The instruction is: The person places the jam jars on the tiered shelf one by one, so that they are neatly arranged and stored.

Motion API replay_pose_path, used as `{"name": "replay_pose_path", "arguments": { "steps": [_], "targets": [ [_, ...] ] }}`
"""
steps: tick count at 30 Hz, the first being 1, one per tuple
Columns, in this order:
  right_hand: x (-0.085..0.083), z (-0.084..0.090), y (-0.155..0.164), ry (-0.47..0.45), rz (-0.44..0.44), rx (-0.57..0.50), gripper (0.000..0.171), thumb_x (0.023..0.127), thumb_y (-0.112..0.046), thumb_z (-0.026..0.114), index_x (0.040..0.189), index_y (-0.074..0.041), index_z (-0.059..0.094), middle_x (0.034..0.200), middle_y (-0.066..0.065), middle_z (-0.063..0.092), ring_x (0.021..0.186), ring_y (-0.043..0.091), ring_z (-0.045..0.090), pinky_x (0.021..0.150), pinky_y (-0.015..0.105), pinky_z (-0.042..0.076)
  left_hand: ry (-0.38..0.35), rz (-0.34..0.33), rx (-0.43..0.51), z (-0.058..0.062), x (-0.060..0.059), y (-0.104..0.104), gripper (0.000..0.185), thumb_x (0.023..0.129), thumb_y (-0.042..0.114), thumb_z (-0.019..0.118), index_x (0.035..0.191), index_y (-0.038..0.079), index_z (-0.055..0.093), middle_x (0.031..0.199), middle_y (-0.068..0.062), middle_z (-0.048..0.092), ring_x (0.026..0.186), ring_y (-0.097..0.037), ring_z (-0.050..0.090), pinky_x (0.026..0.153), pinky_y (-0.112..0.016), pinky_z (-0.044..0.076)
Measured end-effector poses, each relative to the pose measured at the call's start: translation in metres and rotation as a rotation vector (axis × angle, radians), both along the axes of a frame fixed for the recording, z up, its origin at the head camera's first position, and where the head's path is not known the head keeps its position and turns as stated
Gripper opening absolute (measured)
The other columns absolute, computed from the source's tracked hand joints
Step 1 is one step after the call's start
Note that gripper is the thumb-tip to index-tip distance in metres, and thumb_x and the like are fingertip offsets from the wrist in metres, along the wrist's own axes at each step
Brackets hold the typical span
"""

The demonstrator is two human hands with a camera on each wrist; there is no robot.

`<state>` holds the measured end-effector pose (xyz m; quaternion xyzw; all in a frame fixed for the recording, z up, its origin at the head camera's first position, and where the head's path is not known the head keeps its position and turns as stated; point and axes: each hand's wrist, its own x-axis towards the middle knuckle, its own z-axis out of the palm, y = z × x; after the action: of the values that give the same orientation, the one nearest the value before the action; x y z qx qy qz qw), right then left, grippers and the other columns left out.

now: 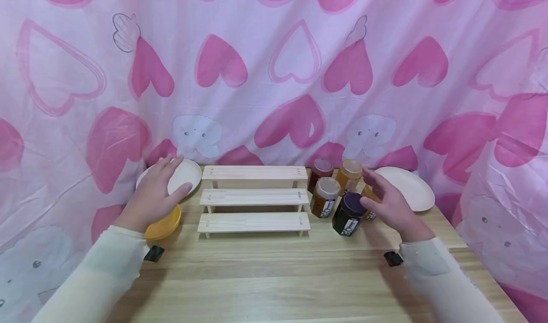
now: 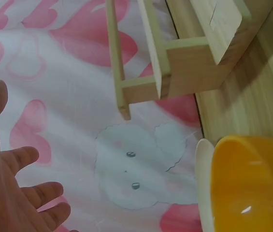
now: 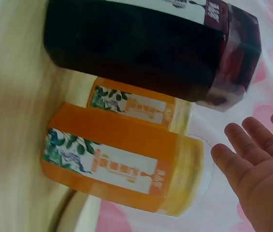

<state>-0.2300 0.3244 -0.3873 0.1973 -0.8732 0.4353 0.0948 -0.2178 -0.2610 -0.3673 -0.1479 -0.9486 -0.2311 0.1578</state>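
Right hand (image 1: 391,204) open, hiding orange jar (image 3: 122,162); left hand (image 1: 150,197) open over half-hidden yellow bowl (image 1: 164,225).

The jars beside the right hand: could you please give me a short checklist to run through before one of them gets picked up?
1. Right hand free to grasp: ok, fingers straight, holding nothing.
2. Nearest jar within reach: ok, the dark purple-lidded jar stands right at the fingertips.
3. Jars upright with lids on: ok for the purple-lidded one, the two orange jars and the red-lidded jar.
4. Room around the jar: not ok, the jars stand packed close together.
5. Three-step wooden rack bare: ok, nothing on its steps.
6. Left hand out of the way: ok, open above the yellow bowl and white plate.
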Motion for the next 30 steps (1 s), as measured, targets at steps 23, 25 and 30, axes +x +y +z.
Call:
{"name": "replay_pose_path", "arguments": {
  "steps": [23,25,30],
  "targets": [
    [0.006,-0.033,-0.005,-0.105,0.016,-0.165,0.072,0.095,0.0,0.075,0.156,0.01,0.037,0.154,0.037,0.044,0.127,-0.001,0.053,0.102,0.008,0.042,-0.084,-0.032,0.271,-0.033,-0.043,0.029,0.07,0.107,0.039,0.059,0.164,0.006,0.035,0.171,-0.022,0.026,0.159,-0.043,0.02,0.125,-0.067,0.02],
    [0.005,-0.035,-0.004,-0.124,0.011,-0.165,0.072,0.096,-0.002,0.075,0.157,0.008,0.038,0.154,0.036,0.044,0.125,-0.001,0.054,0.1,0.008,0.043,-0.097,-0.03,0.289,-0.036,-0.046,0.032,0.069,0.108,0.04,0.057,0.163,0.006,0.035,0.171,-0.022,0.026,0.159,-0.043,0.02,0.125,-0.067,0.02],
    [0.003,-0.038,-0.002,-0.186,0.011,-0.164,0.076,0.095,-0.005,0.077,0.158,0.008,0.036,0.155,0.034,0.044,0.121,-0.006,0.053,0.098,0.007,0.043,-0.138,-0.023,0.355,-0.043,-0.054,0.04,0.065,0.109,0.039,0.054,0.165,0.01,0.034,0.172,-0.019,0.025,0.161,-0.041,0.017,0.126,-0.066,0.018]
  ]
}}
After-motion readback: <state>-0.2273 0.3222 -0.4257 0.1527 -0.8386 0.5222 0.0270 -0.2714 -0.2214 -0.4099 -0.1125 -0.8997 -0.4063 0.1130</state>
